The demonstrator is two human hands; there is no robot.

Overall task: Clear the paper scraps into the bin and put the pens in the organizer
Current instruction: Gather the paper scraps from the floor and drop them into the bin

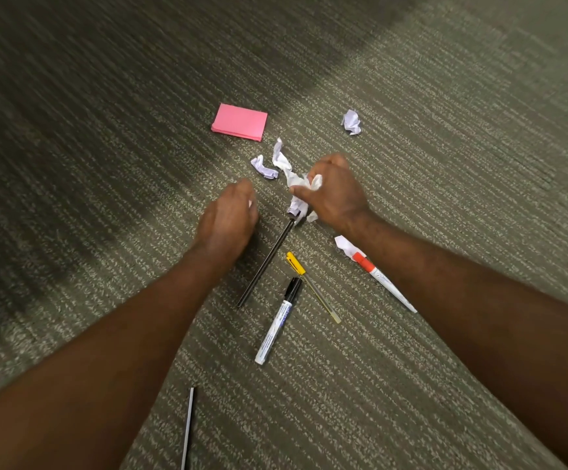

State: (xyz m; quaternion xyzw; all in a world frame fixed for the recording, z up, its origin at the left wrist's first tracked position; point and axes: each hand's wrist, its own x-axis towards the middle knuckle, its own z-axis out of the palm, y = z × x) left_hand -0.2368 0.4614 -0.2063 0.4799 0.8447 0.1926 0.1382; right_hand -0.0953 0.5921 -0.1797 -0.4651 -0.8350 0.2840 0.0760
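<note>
My right hand (335,193) is closed around crumpled white paper scraps (297,184) on the carpet. My left hand (228,220) hovers curled beside it, with a sliver of white paper showing at its fingertips. Loose scraps lie nearby: a small one (263,167) just ahead, a ball (352,122) farther right, and one (345,245) under my right wrist. Pens lie between my arms: a black pen (265,262), a yellow-capped pen (313,286), a black-capped white marker (277,323) and an orange-capped marker (382,279). No bin or organizer is in view.
A pink sticky-note pad (239,122) lies on the grey-green carpet (106,147) ahead of my hands. A thin grey-and-black stick (188,427) lies near the bottom edge between my forearms.
</note>
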